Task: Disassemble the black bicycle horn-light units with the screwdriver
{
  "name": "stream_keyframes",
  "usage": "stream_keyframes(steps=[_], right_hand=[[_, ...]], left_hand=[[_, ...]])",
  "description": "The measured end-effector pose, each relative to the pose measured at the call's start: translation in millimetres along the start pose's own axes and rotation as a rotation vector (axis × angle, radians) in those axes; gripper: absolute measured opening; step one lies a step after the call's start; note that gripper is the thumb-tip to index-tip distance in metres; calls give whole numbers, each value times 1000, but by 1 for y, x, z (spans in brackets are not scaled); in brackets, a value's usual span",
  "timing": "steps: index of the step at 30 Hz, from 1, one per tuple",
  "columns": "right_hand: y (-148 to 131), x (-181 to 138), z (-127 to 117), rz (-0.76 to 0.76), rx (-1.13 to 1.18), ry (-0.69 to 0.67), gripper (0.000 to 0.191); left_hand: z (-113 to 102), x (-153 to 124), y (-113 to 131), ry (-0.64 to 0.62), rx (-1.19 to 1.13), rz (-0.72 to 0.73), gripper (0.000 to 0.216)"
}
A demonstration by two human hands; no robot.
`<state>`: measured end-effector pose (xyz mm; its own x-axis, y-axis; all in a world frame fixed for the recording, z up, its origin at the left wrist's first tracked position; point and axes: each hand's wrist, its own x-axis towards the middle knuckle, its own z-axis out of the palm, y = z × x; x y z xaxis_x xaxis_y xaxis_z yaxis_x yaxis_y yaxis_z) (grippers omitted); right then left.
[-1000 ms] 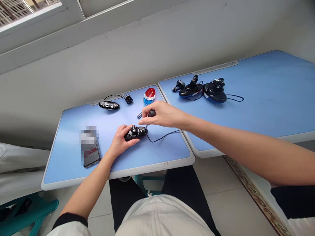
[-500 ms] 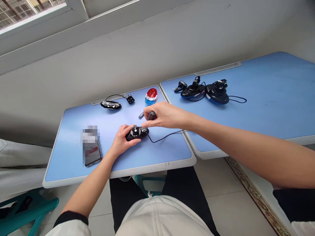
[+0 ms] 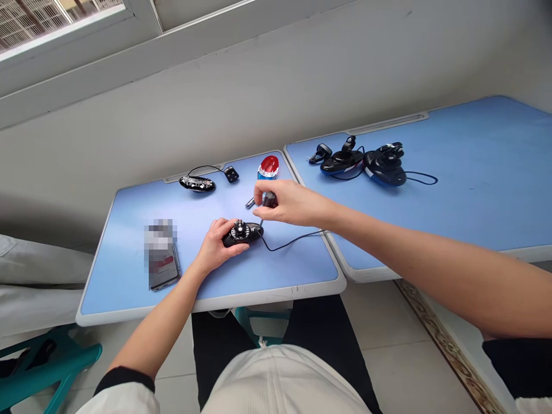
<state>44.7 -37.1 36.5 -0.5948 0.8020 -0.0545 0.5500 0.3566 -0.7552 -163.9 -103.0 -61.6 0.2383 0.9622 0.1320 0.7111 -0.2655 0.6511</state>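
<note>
My left hand (image 3: 219, 242) grips the left end of a black oval bike-light housing (image 3: 244, 233), which lies on the blue table with its round clamp mount facing up. A thin black cable runs from the housing to the right. In my right hand (image 3: 282, 201) is a screwdriver with a dark handle (image 3: 269, 200). Its shaft points down and the tip meets the housing's right end; the screw itself is too small to make out. Just behind my right hand lie a red and blue lens cover (image 3: 269, 166) and a small silver cylinder, perhaps a battery (image 3: 249, 203).
An opened black housing (image 3: 197, 183) wired to a small button pad (image 3: 232, 174) lies at the back left. A phone (image 3: 164, 270), partly blurred out, is on the left. Two assembled lights (image 3: 342, 162) (image 3: 385, 165) and a small black clip piece (image 3: 321, 153) sit on the right table.
My right hand's fingers have loosened and shifted slightly around the screwdriver handle, and more of the shaft and the housing's right end shows. My left hand keeps its hold.
</note>
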Motion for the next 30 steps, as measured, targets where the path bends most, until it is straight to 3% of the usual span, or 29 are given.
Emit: stream_keyframes(steps=[4,7,10,14,18,22,26,30], right_hand=[[-1,-1,-2,31,24,-89,14],[-2,-1,-4,1,43,-142,4],[-4,-2,-1,-25,-3,-86,15],[-5,-4,5,28,-23,24,10],[-3,-4,4,51,7,-30,13],[-2,-3,3,76,25,-51,14],[-10,-10,0,140,61,44,6],[-30,-23,-3,40,95,160,14]], left_hand=[[0,1,1,2,-8,7,44],[1,1,0,13,5,10,44],[2,0,-1,18,1,25,46],[1,-1,-1,-10,-2,28,50],[0,-2,-2,-39,-8,8,46],[1,-3,-4,19,-82,-54,57],[2,-4,-5,61,-113,-61,51],[2,-5,-6,68,-143,-42,51]])
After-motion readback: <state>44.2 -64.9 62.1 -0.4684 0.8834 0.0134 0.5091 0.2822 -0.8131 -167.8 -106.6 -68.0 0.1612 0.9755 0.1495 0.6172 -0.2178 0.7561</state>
